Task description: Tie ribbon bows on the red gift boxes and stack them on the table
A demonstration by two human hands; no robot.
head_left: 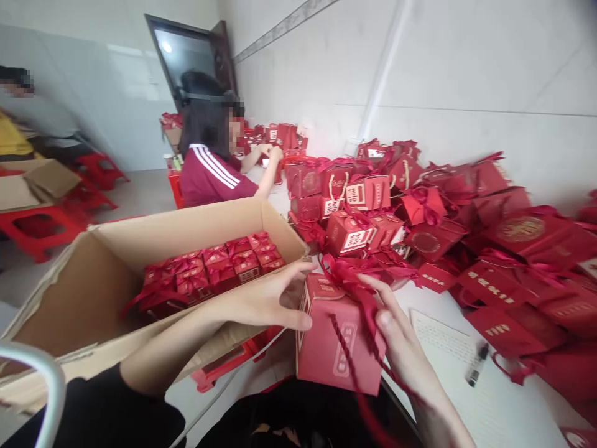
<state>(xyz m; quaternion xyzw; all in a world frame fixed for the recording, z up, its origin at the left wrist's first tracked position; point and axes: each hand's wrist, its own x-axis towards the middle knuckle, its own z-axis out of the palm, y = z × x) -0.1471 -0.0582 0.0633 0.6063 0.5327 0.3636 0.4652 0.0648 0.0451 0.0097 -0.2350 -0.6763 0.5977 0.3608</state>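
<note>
A red gift box (321, 351) with pale printed lettering is held up in front of my body, tilted slightly. My left hand (275, 295) grips its left side, thumb across the near face. On the right side, my right hand (394, 317) closes on the box at the ribbon, fingers near the top edge. A dark red satin ribbon (366, 295) is tied on top, and a twisted cord (345, 354) hangs down the near face. The undersides of some fingers are hidden behind the box.
An open cardboard carton (186, 218) at left holds rows of small red boxes (200, 270). Piled red gift boxes (433, 236) fill the table along the wall. A written sheet (441, 339) and a marker (476, 365) lie at right. A co-worker (209, 155) sits beyond the carton.
</note>
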